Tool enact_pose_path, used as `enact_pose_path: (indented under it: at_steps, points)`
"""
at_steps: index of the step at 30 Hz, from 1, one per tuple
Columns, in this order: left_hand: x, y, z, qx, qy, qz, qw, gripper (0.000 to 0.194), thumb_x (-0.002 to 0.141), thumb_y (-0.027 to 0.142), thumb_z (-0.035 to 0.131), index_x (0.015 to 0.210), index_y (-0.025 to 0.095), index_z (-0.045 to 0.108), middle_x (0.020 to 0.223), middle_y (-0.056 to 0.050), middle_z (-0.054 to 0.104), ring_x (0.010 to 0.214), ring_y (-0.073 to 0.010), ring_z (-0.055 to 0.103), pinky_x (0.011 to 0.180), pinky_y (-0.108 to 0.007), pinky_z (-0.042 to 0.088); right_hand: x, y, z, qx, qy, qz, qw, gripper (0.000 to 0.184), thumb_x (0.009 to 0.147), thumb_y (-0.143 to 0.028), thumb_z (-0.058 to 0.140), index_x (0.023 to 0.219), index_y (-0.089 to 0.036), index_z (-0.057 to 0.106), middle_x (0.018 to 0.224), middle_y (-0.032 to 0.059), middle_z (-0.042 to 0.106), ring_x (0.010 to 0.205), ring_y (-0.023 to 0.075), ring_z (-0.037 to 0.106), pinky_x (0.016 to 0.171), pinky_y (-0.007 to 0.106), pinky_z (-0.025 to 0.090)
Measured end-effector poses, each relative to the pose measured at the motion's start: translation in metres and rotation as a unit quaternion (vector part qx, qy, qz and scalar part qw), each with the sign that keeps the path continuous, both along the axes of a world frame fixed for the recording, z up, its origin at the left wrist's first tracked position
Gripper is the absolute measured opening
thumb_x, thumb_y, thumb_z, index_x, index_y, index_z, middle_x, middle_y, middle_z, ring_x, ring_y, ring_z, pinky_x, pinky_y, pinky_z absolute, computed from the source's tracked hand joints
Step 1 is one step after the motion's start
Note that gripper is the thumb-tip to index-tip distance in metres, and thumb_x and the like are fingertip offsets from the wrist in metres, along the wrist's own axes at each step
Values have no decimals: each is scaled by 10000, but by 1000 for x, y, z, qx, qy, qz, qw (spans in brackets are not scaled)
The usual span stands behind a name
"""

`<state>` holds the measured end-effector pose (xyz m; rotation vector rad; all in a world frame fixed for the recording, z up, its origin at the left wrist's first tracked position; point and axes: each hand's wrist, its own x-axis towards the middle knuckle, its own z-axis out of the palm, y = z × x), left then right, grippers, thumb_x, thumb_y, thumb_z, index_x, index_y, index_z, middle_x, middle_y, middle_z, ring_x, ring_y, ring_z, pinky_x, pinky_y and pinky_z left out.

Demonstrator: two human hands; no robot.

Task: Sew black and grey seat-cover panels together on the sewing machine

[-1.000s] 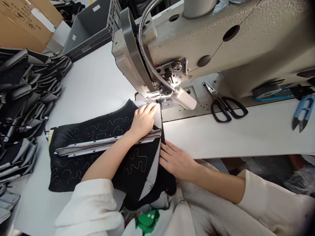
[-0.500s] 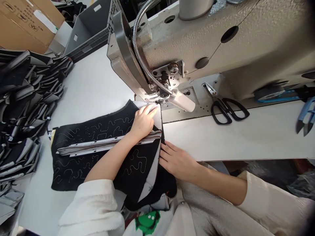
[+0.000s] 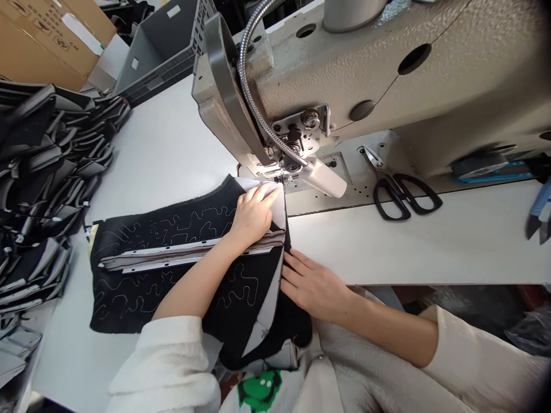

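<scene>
A black fabric panel (image 3: 181,221) with pale wavy stitching lies flat, one corner close under the needle area of the sewing machine (image 3: 297,135). Down its middle runs a grey strip (image 3: 159,257) bordered by white bands. My left hand (image 3: 252,215) rests palm down on the panel near its grey mesh corner (image 3: 279,201), fingers spread a little and pointing at the needle. At the panel's right edge, my right hand (image 3: 316,287) lies with fingers stretched over the edge. Its thumb is hidden. A folded grey underside (image 3: 266,310) shows near that hand.
Black-handled scissors (image 3: 402,189) lie on the machine bed, right of the white lamp head (image 3: 325,178). Blue-handled snips (image 3: 538,215) are at the far right. Stacked fabric pieces (image 3: 38,172) crowd the left side. A grey crate (image 3: 159,51) and a cardboard box (image 3: 51,43) stand behind.
The view has shifted slightly, so the machine and scissors appear a little further right. Both hands keep nearly the same places on the panel.
</scene>
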<state>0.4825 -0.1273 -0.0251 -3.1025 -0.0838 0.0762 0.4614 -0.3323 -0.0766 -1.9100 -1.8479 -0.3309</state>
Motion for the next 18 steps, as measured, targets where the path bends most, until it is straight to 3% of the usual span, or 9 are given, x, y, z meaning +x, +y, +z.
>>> enact_pose_path:
  at_steps: [12,18]
  points:
    - [10,1,-9,-20,-46,17,999,549,815,100,395,1320,249,547,1406,-64,465,1244,-273,417,1012,-435,378,9,-8,6,-56,17,-11,998,293,876,-149,519,1153,-109,607,1275,120,572,1295,295,425,1083,457,375]
    - [-3,-1,-6,-24,-64,1,998,430,929,227,382,1327,191,540,1418,-130,421,1286,-294,372,1065,-447,346,-2,-17,1,-72,1,0,997,284,904,-169,475,1166,-127,576,1338,160,515,1318,314,398,1109,547,302]
